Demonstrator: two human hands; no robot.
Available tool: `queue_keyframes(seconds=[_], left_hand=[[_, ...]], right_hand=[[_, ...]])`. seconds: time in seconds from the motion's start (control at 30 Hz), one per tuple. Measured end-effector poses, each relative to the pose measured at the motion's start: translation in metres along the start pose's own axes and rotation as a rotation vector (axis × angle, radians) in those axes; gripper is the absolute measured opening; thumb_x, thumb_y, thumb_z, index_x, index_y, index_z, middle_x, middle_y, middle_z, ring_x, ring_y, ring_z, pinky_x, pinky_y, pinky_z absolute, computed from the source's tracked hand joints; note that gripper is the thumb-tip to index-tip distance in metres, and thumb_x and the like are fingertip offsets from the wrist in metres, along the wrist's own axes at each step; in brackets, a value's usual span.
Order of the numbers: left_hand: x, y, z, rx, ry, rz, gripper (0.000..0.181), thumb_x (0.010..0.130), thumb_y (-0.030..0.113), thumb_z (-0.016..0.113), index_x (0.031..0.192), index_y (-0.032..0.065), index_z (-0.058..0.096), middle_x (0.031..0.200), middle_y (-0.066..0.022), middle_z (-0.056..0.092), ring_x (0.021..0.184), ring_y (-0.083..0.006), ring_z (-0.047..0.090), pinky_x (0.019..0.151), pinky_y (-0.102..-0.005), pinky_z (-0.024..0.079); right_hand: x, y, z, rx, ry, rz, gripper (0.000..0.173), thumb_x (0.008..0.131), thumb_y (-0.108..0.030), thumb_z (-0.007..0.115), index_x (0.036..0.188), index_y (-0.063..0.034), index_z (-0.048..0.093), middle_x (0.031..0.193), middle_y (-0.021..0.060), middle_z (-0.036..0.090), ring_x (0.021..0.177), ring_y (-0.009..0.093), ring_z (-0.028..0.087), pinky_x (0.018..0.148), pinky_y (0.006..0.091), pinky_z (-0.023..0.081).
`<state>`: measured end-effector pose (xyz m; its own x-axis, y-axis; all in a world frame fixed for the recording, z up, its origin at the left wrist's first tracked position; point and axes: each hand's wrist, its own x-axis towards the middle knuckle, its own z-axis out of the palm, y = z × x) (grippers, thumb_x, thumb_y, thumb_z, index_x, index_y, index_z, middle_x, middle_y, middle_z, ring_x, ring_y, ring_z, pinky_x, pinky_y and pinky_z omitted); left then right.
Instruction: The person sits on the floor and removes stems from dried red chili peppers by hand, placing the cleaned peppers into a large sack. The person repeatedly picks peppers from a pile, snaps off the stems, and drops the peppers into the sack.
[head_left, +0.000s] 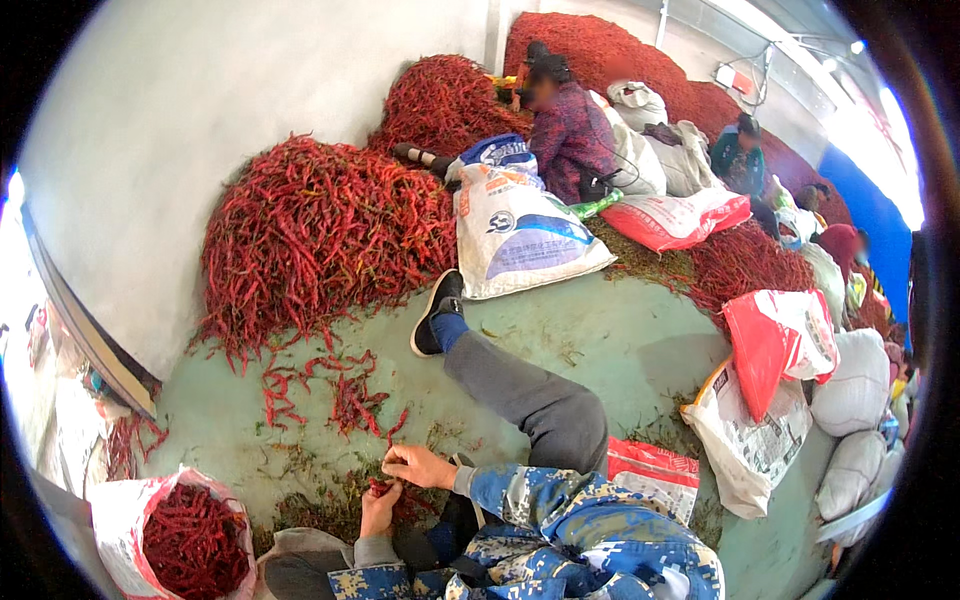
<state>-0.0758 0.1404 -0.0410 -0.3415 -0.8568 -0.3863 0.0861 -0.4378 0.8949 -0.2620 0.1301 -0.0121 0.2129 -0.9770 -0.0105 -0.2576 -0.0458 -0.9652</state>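
My left hand (379, 507) is closed around a few dried red chilies (381, 487), whose tips show above its fingers. Just above it, my right hand (421, 466) has its thumb and fingers drawn together. One red chili (398, 424) meets the right fingertips; whether they grip it or it lies behind them is unclear. Loose chilies (352, 401) are scattered on the green floor beyond both hands. Stems and leafy bits (322, 510) lie to the left of my left hand. Close to my bent knee, an open woven sack (116, 525) holds red chilies (196, 544).
A large chili heap (322, 232) lies against the white wall (225, 90). Printed sacks (532, 240) rest by my outstretched shoe (439, 315). More sacks (765, 427) are at right. A person (570, 135) sits by another heap (442, 97); other people sit farther back.
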Motion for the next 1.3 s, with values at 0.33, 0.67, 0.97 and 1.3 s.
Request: queue_keyframes(seconds=[0.33,0.67,0.97,1.3], left_hand=[[-0.02,0.018,0.022,-0.068,-0.062,-0.125,0.016,0.09,0.013,0.063,0.104,0.0044,0.061,0.088,-0.0042,0.064,0.072,-0.0155,0.061,0.063,-0.0367,0.049],[-0.016,-0.002,0.022,0.108,-0.162,0.028,0.007,0.089,0.008,0.063,0.093,0.0044,0.059,0.087,-0.0077,0.064,0.066,-0.0171,0.059,0.06,-0.0366,0.051],[-0.02,0.017,0.026,-0.183,0.128,-0.007,0.013,0.094,0.013,0.06,0.097,0.0012,0.059,0.092,-0.0102,0.064,0.074,-0.0222,0.061,0.06,-0.0429,0.054],[-0.011,0.017,0.033,-0.234,0.053,-0.058,0.009,0.096,0.015,0.06,0.095,0.0061,0.059,0.077,-0.0042,0.06,0.059,-0.0177,0.054,0.05,-0.0388,0.046]], right_hand=[[-0.016,0.004,-0.005,0.257,-0.145,0.109,0.036,0.097,-0.04,0.061,0.098,-0.0046,0.061,0.088,0.0056,0.061,0.075,0.016,0.053,0.068,0.0369,0.043],[-0.011,0.052,-0.005,-0.403,0.351,-0.133,0.031,0.093,-0.032,0.064,0.083,-0.0055,0.051,0.072,0.0146,0.05,0.067,0.034,0.051,0.062,0.0491,0.041],[0.029,0.06,-0.028,-0.668,0.135,-0.228,0.028,0.088,-0.013,0.067,0.109,-0.0051,0.051,0.115,0.0148,0.051,0.097,0.036,0.054,0.079,0.0482,0.046],[0.062,0.117,-0.066,-1.04,-0.111,-0.097,0.023,0.089,-0.018,0.064,0.107,-0.0049,0.057,0.104,0.0131,0.058,0.096,0.035,0.058,0.081,0.0496,0.047]])
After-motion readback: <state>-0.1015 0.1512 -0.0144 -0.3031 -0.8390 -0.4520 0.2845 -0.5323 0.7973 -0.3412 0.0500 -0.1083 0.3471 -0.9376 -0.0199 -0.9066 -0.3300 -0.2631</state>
